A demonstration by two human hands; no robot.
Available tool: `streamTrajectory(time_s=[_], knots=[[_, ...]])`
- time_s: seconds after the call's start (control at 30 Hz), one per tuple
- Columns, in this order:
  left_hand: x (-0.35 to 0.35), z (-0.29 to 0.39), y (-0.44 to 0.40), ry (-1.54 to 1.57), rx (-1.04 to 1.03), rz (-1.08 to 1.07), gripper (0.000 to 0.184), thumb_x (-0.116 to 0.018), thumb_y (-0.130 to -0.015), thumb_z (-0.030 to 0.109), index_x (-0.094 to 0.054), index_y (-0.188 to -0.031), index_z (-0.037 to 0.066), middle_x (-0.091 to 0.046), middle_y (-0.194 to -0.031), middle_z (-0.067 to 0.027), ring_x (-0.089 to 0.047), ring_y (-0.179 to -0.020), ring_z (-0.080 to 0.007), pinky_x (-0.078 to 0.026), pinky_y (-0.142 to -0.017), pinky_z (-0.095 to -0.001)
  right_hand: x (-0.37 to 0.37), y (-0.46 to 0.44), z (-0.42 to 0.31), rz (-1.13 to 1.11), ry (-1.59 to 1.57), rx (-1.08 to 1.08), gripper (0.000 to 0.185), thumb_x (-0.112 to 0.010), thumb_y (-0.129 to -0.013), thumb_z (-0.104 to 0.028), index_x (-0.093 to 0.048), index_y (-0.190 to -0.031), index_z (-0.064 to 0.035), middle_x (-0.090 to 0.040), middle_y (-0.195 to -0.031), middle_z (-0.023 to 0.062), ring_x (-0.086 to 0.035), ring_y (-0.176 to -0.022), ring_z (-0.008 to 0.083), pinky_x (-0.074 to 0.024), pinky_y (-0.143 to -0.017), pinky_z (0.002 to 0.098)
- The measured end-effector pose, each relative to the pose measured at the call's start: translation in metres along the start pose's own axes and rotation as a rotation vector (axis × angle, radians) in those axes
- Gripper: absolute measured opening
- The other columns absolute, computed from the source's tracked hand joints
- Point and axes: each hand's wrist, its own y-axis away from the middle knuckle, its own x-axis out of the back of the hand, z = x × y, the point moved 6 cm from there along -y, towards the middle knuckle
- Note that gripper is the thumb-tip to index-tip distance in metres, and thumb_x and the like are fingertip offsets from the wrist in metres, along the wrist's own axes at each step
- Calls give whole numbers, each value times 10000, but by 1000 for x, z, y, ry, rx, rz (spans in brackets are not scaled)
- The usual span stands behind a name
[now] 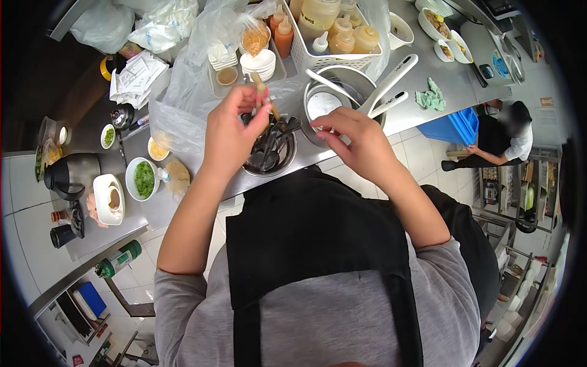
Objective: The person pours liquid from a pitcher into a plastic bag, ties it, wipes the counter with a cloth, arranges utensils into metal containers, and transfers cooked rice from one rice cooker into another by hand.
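My left hand (pixel 235 125) is closed on a wooden-handled utensil (pixel 262 88), held over a round metal container (pixel 287 160) of dark spoons and other utensils (pixel 266 150). Just right of it, my right hand (pixel 351 137) hovers at the near rim of a larger metal pot (pixel 310 125), thumb and fingers close together. Whether anything small is between those fingers is too unclear to tell. White-handled utensils (pixel 391 79) lean out of the pot, and a white round thing (pixel 322 104) lies inside it.
A white basket of sauce bottles (pixel 299 58) stands behind the pot. Bowls of chopped greens (pixel 144 178) and a kettle (pixel 73 174) are at the left. A green cloth (pixel 431 96) lies right. Beyond the counter, a person (pixel 504 137) crouches by a blue crate (pixel 449 127).
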Motion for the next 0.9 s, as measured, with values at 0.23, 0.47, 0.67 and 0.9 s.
streamTrajectory(time_s=[0.23,0.47,0.67,0.9], knots=[[-11,6,-5,-49,17,-258,232,-674,-814,13,-559,-1015,15,-645,-916,-51,-633,-844,-135,-493,-780,-263,-11,-40,-16,159,-356,-98,277,-714,-796,-138,-630,-1055,-88,-562,-855,88,-584,-690,207,-483,-606,315],[-12,6,2,9,-92,-224,263,-752,-749,121,-634,-965,29,-595,-894,-79,-602,-836,-210,-474,-757,-317,-5,-51,-32,115,-439,33,233,-753,-775,-129,-632,-968,-79,-564,-875,30,-550,-695,134,-484,-599,254],[-21,8,7,50,0,-338,212,-752,-757,126,-604,-879,34,-606,-962,-96,-600,-872,-243,-466,-796,-327,45,-59,-49,247,-569,149,224,-641,-881,-115,-539,-1058,-23,-630,-935,86,-613,-706,116,-504,-591,219],[-10,2,17,-259,-263,-198,247,-743,-752,110,-605,-948,49,-593,-1037,-92,-579,-965,-277,-453,-836,-342,136,-3,-6,592,-395,-17,139,-521,-966,-115,-463,-1058,-29,-636,-811,83,-577,-641,71,-454,-536,190]])
